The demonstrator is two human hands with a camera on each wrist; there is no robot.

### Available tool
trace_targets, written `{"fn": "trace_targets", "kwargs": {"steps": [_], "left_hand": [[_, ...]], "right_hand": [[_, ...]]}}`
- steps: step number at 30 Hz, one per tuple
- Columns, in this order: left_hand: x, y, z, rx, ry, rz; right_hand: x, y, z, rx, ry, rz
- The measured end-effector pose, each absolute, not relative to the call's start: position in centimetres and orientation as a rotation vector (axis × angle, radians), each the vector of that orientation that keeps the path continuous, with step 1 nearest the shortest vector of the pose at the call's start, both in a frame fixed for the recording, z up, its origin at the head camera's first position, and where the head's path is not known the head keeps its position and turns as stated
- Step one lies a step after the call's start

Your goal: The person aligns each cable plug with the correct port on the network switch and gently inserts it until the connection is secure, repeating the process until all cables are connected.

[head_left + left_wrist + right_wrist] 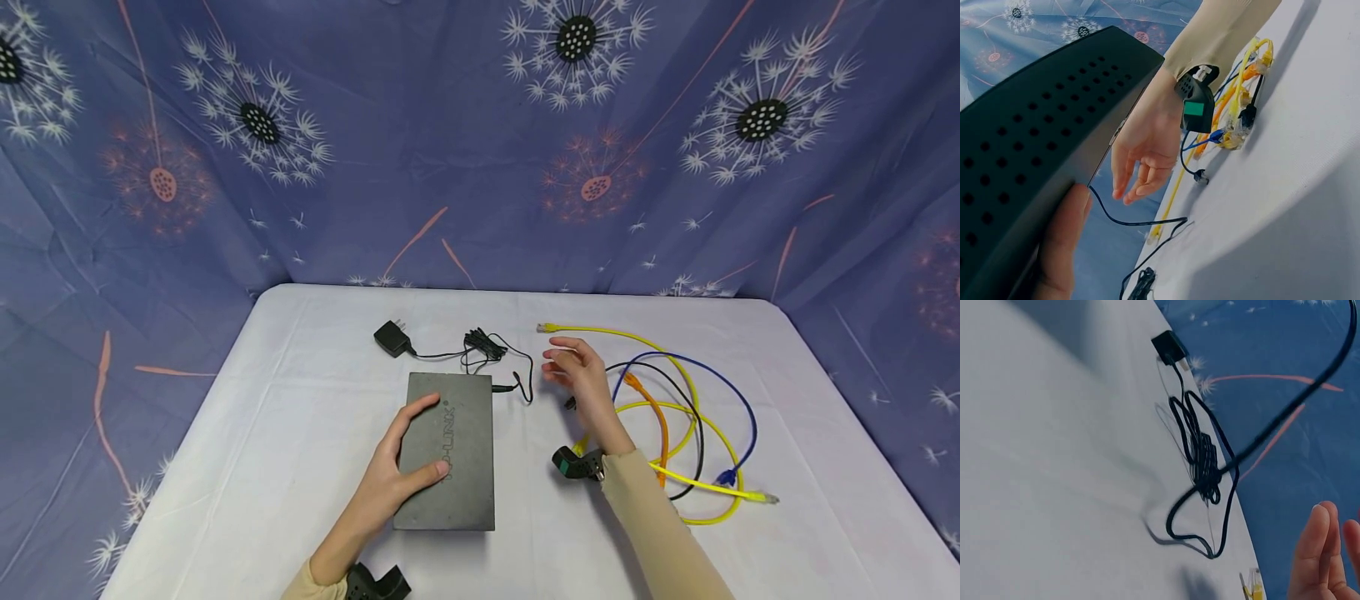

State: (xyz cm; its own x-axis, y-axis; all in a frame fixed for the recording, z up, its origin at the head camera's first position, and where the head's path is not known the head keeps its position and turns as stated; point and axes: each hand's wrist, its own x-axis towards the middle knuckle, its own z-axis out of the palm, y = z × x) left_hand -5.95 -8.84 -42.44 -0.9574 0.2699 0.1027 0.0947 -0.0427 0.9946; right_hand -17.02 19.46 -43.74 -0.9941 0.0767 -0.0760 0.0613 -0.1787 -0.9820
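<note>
My left hand [393, 471] holds a dark grey network switch [468, 450] with TP-LINK lettering on its top. Its thumb and a finger show over the top face. In the left wrist view the perforated side of the switch [1029, 137] appears raised off the table. A black power cord plug [502, 388] sits at the right side of the switch. My right hand [587, 387] hovers to the right of it, fingers loosely bent, holding nothing. The cord runs past a tied bundle [483, 343] to a black power adapter [392, 338].
To the right lies a loose pile of network cables: a yellow cable [693, 392], a blue cable [752, 417], an orange cable [663, 433] and a black cable [701, 442]. A white cloth covers the table [300, 417]. Behind it hangs a blue patterned curtain [450, 167].
</note>
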Motion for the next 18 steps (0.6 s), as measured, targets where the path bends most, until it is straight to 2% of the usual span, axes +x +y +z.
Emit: {"fn": "trace_targets", "kwargs": {"steps": [18], "left_hand": [[-5.9,-8.9,-42.5,0.405,2.07,2.145]], "right_hand": [[-19.0,20.5,-44.2,-0.189,-2.08,2.356]]}}
